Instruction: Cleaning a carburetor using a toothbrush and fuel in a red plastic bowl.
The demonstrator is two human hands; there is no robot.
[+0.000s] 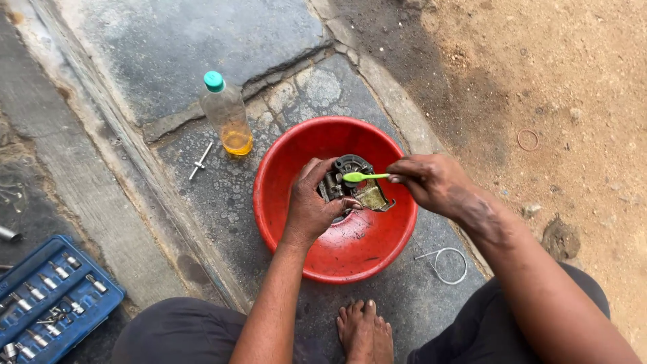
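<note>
We see the fingers of the right hand pinched around the end of a green toothbrush, whose head lies across the top of a grimy metal part; the light pinch looks suited to short scrubbing strokes. The left hand wraps the part from the side, fingers curled tight under and around it, apparently to steady it against the brush. We note that the part sits over the middle of a red basin, probably so that drips land inside. Just beyond the basin stands a plastic bottle of yellowish liquid, with a blue socket set well apart at lower left.
</note>
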